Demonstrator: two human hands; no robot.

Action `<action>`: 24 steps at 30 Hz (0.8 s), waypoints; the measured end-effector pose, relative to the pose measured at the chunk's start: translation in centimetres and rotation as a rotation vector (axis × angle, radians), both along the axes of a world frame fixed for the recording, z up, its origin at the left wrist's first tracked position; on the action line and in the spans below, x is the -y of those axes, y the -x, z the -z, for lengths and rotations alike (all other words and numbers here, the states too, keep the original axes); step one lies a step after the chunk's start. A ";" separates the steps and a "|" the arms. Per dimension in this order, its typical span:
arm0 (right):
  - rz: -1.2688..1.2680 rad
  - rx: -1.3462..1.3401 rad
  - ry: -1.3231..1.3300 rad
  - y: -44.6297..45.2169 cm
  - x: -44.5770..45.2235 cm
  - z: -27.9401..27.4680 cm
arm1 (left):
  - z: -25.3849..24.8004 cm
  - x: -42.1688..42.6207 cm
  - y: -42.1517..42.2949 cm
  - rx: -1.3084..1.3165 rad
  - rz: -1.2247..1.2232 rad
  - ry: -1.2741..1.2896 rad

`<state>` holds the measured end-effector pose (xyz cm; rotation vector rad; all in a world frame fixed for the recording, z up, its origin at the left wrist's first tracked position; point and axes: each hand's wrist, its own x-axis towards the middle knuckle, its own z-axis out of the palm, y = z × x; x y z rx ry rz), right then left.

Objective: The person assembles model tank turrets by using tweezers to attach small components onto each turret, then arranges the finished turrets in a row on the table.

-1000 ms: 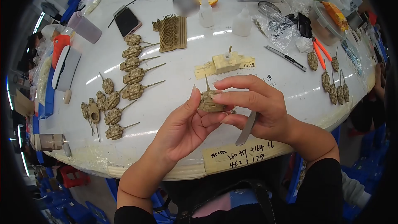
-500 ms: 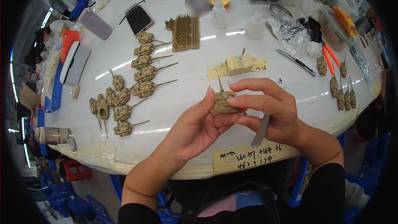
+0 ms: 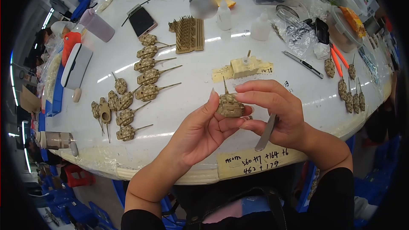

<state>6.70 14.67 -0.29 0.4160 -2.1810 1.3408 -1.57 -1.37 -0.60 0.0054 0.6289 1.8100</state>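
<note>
My left hand point(image 3: 202, 130) is closed on a camouflaged model tank turret point(image 3: 230, 105), with the thumb on its left side and fingers beneath. The turret's thin barrel points away from me. At its right side is my right hand point(image 3: 279, 113), index and middle fingertips close to the top of the turret; whether they touch is unclear. Tucked in that same hand is a flat metal tool point(image 3: 266, 135), its rounded end sticking out below the palm. Its other end is hidden. Just beyond the hands stands a tan block point(image 3: 244, 68) on masking tape, with a small upright peg.
Several finished-looking turrets point(image 3: 149, 76) lie in rows at left, others point(image 3: 349, 101) at far right. Behind are a brown parts sprue point(image 3: 190, 36), a phone point(image 3: 142, 20), dropper bottles point(image 3: 260, 27), a utility knife point(image 3: 303, 64) and orange-handled pliers point(image 3: 336, 57). Handwritten tape point(image 3: 255, 162) marks the front edge.
The turret has tipped slightly in my fingers, showing more of its upper surface. My right index and middle fingers have lifted a little, and the metal tool has shifted slightly left.
</note>
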 end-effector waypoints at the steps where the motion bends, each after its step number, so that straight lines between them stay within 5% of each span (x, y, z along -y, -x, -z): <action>1: -0.003 0.005 0.004 0.0 0.0 0.0 | 0.0 0.0 0.0 -0.011 -0.002 0.002; 24: -0.027 -0.025 -0.092 0.1 -0.3 0.3 | 0.1 0.0 -0.2 0.028 -0.041 0.005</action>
